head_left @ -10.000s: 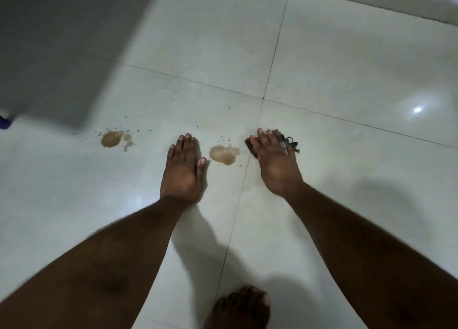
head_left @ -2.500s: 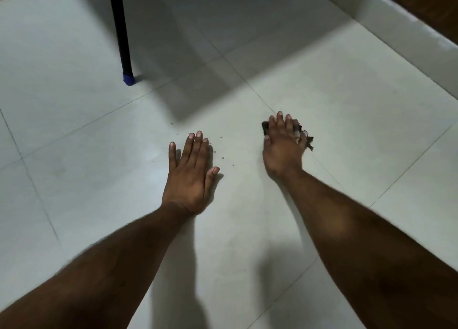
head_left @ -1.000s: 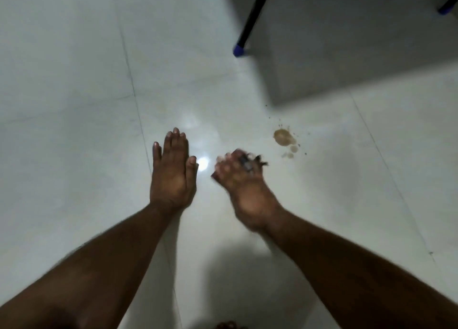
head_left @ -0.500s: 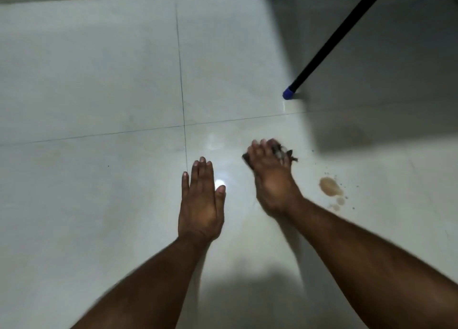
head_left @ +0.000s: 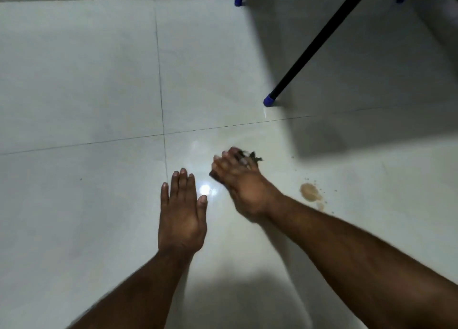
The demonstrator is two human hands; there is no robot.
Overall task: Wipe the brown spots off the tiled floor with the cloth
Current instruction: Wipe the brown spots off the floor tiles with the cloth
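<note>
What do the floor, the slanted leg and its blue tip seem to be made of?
Floor: probably glazed ceramic tile, glossy; grout lines, lamp glare. Leg: likely black-painted metal; thin, straight. Tip: probably rubber or plastic cap, matte.

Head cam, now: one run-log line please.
left hand flat on floor | right hand pressing cloth on tile | brown spot right of it, unwiped | table leg behind

The pale glossy tiled floor [head_left: 86, 86] is carrying a brown spot [head_left: 309, 192] with specks scattered around it, a black furniture leg [head_left: 319, 41] is standing on its blue foot [head_left: 270, 100], and a dark cloth [head_left: 250, 159], blurred, is seemingly lying on the tile
</note>
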